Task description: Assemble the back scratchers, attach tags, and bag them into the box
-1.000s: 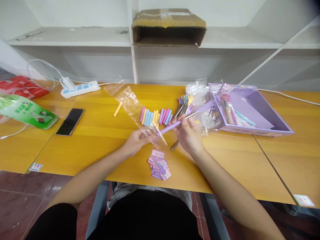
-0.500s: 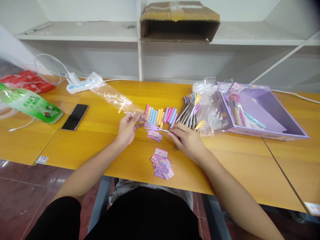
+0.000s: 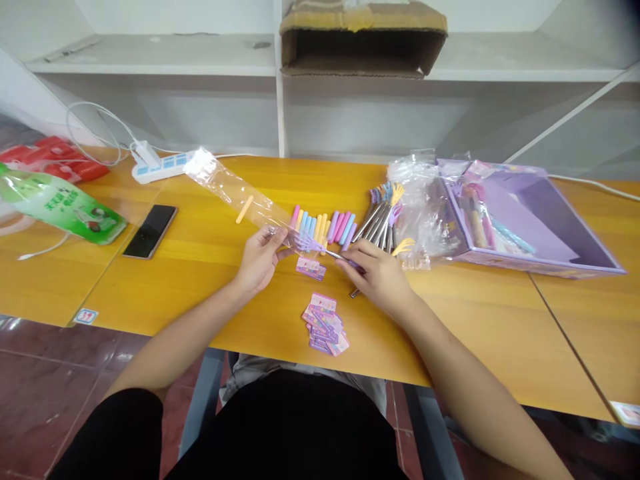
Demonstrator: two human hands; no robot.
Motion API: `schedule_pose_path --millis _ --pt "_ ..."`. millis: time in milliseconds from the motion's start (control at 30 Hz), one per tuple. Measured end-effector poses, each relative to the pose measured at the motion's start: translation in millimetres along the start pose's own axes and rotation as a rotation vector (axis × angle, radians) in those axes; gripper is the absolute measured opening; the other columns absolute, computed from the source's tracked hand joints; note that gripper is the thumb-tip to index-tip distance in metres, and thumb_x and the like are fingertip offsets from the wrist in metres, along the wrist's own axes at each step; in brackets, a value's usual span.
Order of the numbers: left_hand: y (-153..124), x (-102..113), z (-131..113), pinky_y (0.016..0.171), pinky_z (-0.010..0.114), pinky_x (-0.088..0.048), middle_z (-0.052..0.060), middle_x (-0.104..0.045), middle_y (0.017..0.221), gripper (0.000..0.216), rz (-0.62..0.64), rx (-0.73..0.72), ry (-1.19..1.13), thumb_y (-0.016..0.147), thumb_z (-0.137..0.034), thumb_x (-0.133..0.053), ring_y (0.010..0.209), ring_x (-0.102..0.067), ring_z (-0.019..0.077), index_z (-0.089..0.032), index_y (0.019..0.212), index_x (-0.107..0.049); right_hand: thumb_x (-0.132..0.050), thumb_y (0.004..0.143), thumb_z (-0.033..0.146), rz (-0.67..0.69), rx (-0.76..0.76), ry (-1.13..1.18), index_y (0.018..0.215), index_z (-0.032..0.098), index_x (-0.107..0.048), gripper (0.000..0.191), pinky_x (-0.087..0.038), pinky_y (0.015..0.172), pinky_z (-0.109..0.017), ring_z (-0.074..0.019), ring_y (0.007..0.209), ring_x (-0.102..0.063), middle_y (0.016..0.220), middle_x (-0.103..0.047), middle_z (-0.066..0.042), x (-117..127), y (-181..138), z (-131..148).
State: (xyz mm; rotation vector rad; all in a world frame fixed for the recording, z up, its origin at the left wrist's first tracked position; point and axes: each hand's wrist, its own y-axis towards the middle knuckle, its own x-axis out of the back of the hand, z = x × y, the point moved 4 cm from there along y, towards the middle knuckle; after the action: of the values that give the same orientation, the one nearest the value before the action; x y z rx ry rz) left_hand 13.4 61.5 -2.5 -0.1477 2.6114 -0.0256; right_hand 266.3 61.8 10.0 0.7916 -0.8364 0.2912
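My left hand (image 3: 263,257) is closed on the near end of a long clear plastic bag (image 3: 233,190), which slants up and left over the table. In my right hand (image 3: 375,273) is the metal rod of a back scratcher with a purple hand-shaped head (image 3: 309,244). That head lies at the bag's near end beside my left fingers; I cannot tell how far inside it is. Just beyond are several coloured tubes (image 3: 344,228) in a row. A pile of metal-rod back scratchers (image 3: 375,223) lies past my right hand. Small printed cards (image 3: 325,325) are close to me, with more cards (image 3: 311,268) under the purple head.
On the right a purple box (image 3: 580,250) holds packed items, with clear bags (image 3: 417,213) heaped against it. To the left are a phone (image 3: 150,231), a green bottle (image 3: 75,212) and a power strip (image 3: 165,167). A cardboard box (image 3: 363,50) sits on the shelf above.
The purple head has shifted slightly right, and the bag's near end now reaches around or over it. The bag lies straighter, and both hands stay close together.
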Motion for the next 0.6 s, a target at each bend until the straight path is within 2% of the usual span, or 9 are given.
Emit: schedule_pose_path --millis 167,367,467,600 --pt "-4.9 -3.8 8.8 0.091 0.037 -0.068 0.002 -0.078 0.091 0.047 0.036 0.028 0.029 0.072 -0.049 -0.103 0.090 -0.076 0.0168 -0.016 0.086 -0.073 -0.061 0.113 0.037 0.011 0.014 0.000 0.103 0.020 -0.076 0.025 -0.053 0.073 -0.035 -0.0212 0.082 -0.068 0.095 -0.070 -0.009 -6.2 -0.7 4.3" --pt "-10.5 -7.9 19.5 0.084 0.035 -0.067 0.006 -0.082 0.097 0.049 0.070 0.118 0.069 0.072 -0.048 -0.103 0.087 -0.078 0.0184 -0.015 0.099 -0.079 -0.062 0.112 0.038 0.030 0.004 0.073 0.105 0.021 -0.076 0.023 -0.053 0.072 -0.035 -0.0218 0.080 -0.067 0.089 -0.069 -0.008 -8.5 0.9 10.9" --pt "-7.0 -4.0 12.6 0.084 0.033 -0.066 0.005 -0.082 0.099 0.045 0.009 0.057 0.025 0.071 -0.044 -0.104 0.087 -0.077 0.0168 -0.016 0.096 -0.079 -0.067 0.109 0.041 0.073 -0.108 0.224 0.116 0.022 -0.074 0.021 -0.054 0.070 -0.034 -0.0200 0.076 -0.067 0.088 -0.071 -0.005 -7.7 0.7 8.3" --pt "9.4 14.8 -7.4 0.090 0.030 -0.065 0.003 -0.081 0.097 0.031 -0.153 -0.079 -0.055 0.080 -0.037 -0.099 0.090 -0.076 0.0143 -0.019 0.091 -0.076 -0.068 0.107 0.047 0.129 -0.334 0.624 0.127 0.023 -0.064 0.031 -0.055 0.060 -0.030 -0.0140 0.066 -0.066 0.095 -0.074 -0.002 -8.1 -2.9 -3.2"
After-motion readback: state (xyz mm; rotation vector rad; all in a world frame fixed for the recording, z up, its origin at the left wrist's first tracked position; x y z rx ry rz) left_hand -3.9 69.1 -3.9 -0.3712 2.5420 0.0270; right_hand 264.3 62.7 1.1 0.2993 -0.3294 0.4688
